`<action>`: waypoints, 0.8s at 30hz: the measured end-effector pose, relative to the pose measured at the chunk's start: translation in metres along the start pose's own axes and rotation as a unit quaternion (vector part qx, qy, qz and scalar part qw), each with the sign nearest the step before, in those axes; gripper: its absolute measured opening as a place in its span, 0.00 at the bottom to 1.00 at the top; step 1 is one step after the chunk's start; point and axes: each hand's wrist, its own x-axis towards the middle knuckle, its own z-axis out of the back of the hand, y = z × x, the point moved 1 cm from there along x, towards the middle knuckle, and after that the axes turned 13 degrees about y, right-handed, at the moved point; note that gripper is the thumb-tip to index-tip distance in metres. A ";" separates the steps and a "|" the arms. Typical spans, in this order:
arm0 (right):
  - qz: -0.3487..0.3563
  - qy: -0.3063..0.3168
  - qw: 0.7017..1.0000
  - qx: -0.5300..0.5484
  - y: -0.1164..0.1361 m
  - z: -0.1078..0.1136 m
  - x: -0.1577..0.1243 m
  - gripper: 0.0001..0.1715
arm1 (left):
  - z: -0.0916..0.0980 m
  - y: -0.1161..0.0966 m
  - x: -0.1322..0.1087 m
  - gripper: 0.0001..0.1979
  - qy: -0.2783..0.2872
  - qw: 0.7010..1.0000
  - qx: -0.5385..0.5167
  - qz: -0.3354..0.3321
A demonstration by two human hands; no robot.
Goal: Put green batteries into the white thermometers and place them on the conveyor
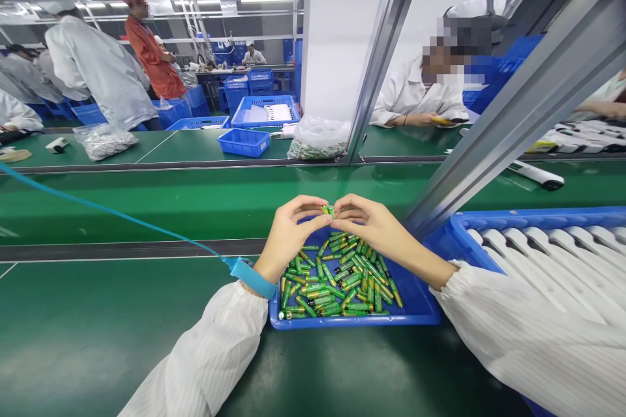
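Observation:
Green batteries (328, 211) are pinched between the fingertips of both my hands, above the far side of a blue tray (357, 321). My left hand (297, 225) is closed on them from the left, a blue strap around its wrist. From the right, my right hand (369, 218) grips them with its thumb and fingers. How many I hold is hard to make out. Below, many loose green batteries (337, 280) with gold ends lie jumbled in the tray.
A blue bin (493, 216) of white handle-shaped parts (548, 260) stands at the right. A slanted metal post (508, 98) rises beside it. Behind the green belt (147, 202) are a small blue basket (243, 142) and a plastic bag (319, 140). A blue cord (112, 210) runs to my left wrist. Co-workers sit opposite.

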 end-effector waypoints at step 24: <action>-0.033 0.082 0.964 -0.252 -0.005 -0.007 -0.003 0.24 | -0.011 0.006 -0.006 0.27 0.113 0.979 -0.055 0.158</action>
